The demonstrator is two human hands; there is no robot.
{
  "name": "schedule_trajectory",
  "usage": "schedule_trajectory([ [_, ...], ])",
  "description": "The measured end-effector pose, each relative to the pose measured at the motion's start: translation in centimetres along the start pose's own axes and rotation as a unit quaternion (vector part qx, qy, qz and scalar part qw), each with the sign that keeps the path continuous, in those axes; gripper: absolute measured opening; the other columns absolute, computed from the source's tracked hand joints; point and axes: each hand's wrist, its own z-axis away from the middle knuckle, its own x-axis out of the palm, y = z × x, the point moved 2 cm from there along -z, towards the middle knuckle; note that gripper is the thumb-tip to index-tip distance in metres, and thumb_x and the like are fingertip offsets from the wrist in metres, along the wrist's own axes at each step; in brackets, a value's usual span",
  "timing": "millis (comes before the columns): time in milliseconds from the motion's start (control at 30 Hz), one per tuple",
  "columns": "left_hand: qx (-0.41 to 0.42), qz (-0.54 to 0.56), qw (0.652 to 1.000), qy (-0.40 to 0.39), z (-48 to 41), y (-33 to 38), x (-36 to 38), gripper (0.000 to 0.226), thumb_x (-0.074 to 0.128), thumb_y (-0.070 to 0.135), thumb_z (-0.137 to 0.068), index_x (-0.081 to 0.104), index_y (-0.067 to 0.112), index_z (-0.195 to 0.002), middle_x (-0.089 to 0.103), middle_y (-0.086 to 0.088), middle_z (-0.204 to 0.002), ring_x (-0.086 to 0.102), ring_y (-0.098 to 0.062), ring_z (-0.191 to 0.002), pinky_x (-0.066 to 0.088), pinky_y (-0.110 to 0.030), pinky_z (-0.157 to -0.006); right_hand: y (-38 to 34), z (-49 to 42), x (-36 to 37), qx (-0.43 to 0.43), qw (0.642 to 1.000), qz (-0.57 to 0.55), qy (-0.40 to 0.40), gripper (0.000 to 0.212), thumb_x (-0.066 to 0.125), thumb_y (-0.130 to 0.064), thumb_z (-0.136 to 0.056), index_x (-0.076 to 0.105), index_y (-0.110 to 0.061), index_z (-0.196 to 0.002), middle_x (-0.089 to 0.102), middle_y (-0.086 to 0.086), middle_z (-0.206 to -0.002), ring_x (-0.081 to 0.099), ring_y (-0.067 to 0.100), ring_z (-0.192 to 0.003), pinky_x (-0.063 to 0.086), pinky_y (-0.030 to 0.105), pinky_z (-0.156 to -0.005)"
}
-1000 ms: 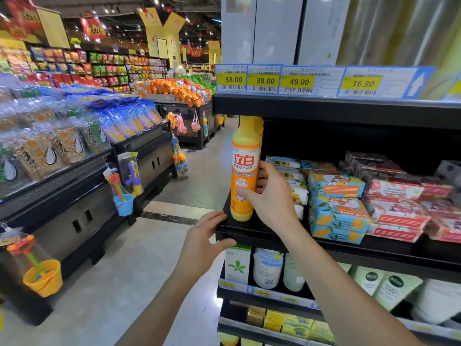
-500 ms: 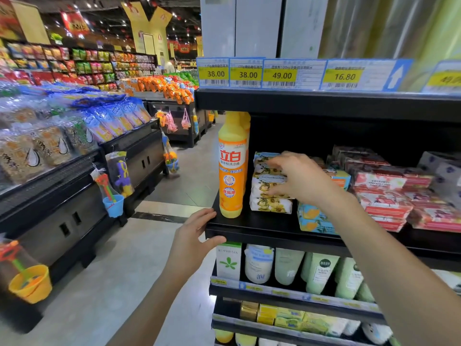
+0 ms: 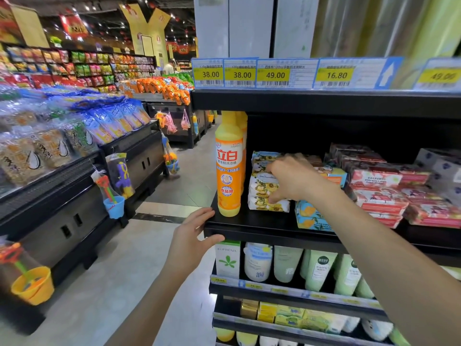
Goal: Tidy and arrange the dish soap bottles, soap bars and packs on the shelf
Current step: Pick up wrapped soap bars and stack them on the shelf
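White floral soap packs (image 3: 262, 193), long axes left-right, sit stacked just right of the orange dish soap bottle (image 3: 229, 171); right hand (image 3: 289, 181) grips them, left hand (image 3: 192, 240) rests slack-fingered on the shelf (image 3: 262, 226) edge.

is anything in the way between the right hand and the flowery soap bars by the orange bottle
Nothing visible. The right hand grips the stack of floral soap bars directly. The orange dish soap bottle stands just left of the stack and the blue packs to its right, neither between them.
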Motion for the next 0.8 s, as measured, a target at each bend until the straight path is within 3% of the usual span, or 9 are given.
schedule_trajectory([
  [200,-0.005,0.003,1.000,0.000,0.2,0.2,0.0,0.065,0.084,0.015,-0.082,0.059,0.021,-0.141,0.053,0.009,-0.149,0.046,-0.006,-0.135,0.040,-0.020,-0.106,-0.9,1.3,-0.3,-0.008,0.999,-0.011,0.032,0.069,0.080,-0.046,-0.078,0.054,-0.015,-0.135,0.056,0.007,-0.130,0.055,0.026,-0.123,0.033,0.043,-0.116],
  [367,-0.005,-0.008,1.000,-0.002,0.2,0.3,0.1,0.064,0.083,0.017,-0.083,0.059,0.020,-0.142,0.051,0.008,-0.150,0.045,-0.006,-0.136,0.041,-0.023,-0.107,-0.9,4.2,-0.4,-0.022,0.993,-0.054,0.107,0.072,0.080,-0.046,-0.079,0.053,-0.019,-0.140,0.052,0.002,-0.130,0.050,0.027,-0.124,0.027,0.036,-0.114],
  [600,-0.015,-0.033,0.999,0.026,1.2,1.1,0.3,0.059,0.082,0.023,-0.085,0.060,0.028,-0.139,0.053,0.008,-0.150,0.048,-0.009,-0.136,0.042,-0.027,-0.109,-1.6,9.2,0.5,-0.029,0.975,-0.167,0.146,0.079,0.084,-0.041,-0.080,0.049,-0.019,-0.148,0.050,-0.001,-0.136,0.044,0.024,-0.131,0.025,0.033,-0.113],
  [700,0.010,-0.036,0.992,0.122,3.0,3.0,0.3,0.040,0.080,0.025,-0.087,0.067,0.032,-0.125,0.063,0.010,-0.133,0.058,-0.010,-0.123,0.051,-0.034,-0.105,-2.1,11.1,1.8,-0.042,0.956,-0.224,0.183,0.080,0.088,-0.032,-0.077,0.053,-0.017,-0.146,0.052,0.000,-0.132,0.049,0.026,-0.126,0.032,0.036,-0.110],
  [800,0.022,0.091,0.984,0.154,5.1,6.0,0.9,0.023,0.073,0.020,-0.093,0.070,0.027,-0.115,0.071,0.017,-0.109,0.067,-0.004,-0.103,0.057,-0.023,-0.088,-2.7,12.5,3.4,-0.044,0.936,-0.276,0.214,0.080,0.093,-0.028,-0.071,0.058,-0.016,-0.142,0.054,0.000,-0.128,0.053,0.027,-0.120,0.043,0.041,-0.107],
])
